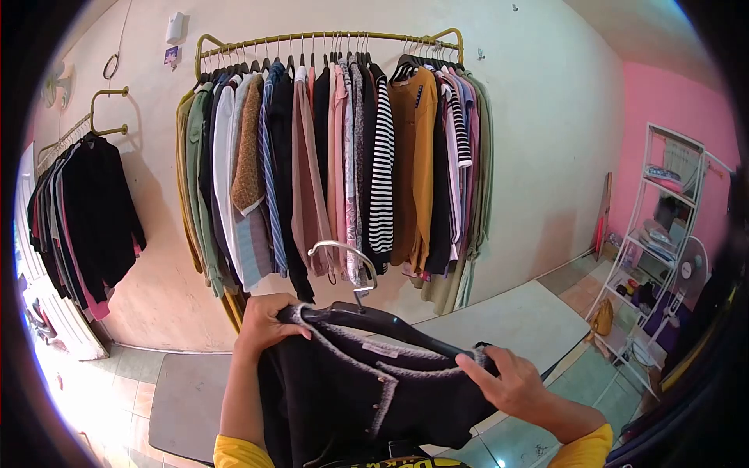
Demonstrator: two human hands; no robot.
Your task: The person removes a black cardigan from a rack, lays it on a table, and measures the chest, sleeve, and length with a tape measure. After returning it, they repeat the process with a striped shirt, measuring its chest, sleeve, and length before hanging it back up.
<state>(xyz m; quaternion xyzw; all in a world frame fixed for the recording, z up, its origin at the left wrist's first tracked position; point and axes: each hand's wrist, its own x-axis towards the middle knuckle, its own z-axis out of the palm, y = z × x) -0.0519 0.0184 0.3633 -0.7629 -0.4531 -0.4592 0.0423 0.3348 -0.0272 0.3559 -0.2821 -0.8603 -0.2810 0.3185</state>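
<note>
Before a wall [538, 179], left fingers [296, 329] and right fingers [477, 374] clamp a dark, grey-trimmed garment [331, 398] on its hanger [390, 326].

Strong white light reaches you from the lower left, burning out the floor [97, 398] there, while the far right sinks into darkness. Soft brownish shadows fall across the wall [530, 156]. The black garment [335, 405] before you loses detail, its metal hook [374, 271] shining. Fisheye distortion bends your edges, ringed by black vignetting and purple fringing.
</note>
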